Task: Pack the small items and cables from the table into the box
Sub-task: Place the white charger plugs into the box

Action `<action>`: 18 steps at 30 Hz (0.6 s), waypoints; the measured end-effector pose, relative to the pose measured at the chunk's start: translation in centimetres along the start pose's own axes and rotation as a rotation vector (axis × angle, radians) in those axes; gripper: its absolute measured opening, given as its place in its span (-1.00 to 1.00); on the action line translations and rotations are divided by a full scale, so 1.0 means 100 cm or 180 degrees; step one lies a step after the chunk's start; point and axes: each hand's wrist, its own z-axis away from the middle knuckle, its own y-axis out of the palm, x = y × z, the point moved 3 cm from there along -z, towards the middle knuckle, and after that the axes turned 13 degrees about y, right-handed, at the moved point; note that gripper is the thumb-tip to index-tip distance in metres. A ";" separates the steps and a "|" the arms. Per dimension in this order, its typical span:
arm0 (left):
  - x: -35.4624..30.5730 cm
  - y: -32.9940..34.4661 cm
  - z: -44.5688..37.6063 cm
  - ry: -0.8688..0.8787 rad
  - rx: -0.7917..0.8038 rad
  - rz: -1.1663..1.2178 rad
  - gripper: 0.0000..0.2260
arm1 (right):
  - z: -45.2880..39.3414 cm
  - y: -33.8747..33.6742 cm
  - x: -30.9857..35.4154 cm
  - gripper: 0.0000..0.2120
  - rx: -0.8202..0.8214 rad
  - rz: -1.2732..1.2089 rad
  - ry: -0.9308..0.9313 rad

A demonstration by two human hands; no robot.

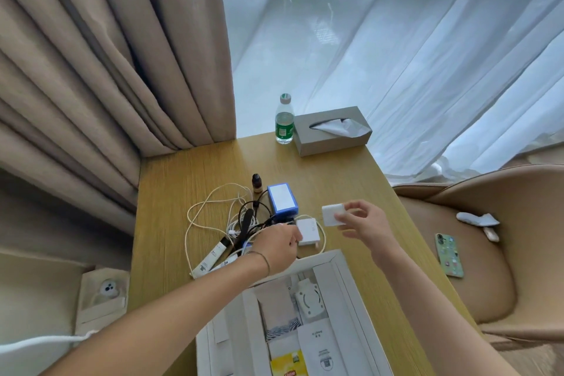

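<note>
My right hand (363, 220) pinches a small white charger block (331, 214) and holds it above the wooden table (335, 174). My left hand (279, 246) reaches into the tangle of white and black cables (213, 210), its curled fingers beside a flat white adapter (308, 230); what they hold is hidden. A blue-and-white box (282, 198) and a small brown bottle (257, 184) stand behind the tangle. White tubes (213, 256) lie at its left. The open white box (293, 314) sits near me with several items inside.
A water bottle (284, 120) and a grey tissue box (331, 131) stand at the table's far edge. A beige chair (488, 253) at the right holds a phone (449, 255) and small white things. Curtains hang behind and at the left.
</note>
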 end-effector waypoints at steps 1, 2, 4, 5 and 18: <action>-0.002 0.003 -0.008 0.0043 0.0087 -0.0090 -0.73 | 0.006 -0.006 -0.003 -0.78 -0.0039 -0.0222 0.0021; -0.003 0.004 -0.017 0.0093 0.0164 -0.0178 -0.72 | 0.012 -0.010 -0.006 -0.77 -0.0064 -0.0409 0.0047; -0.007 0.005 -0.034 0.0175 0.0277 -0.0398 -0.68 | 0.022 -0.016 -0.010 -0.77 -0.0069 -0.0724 0.0080; -0.008 0.005 -0.042 0.0214 0.0324 -0.0522 -0.65 | 0.026 -0.018 -0.011 -0.78 -0.0063 -0.0846 0.0085; -0.008 0.044 -0.095 0.1130 0.1099 -0.2733 -0.66 | 0.075 -0.016 -0.020 -0.83 0.0246 -0.1152 0.0081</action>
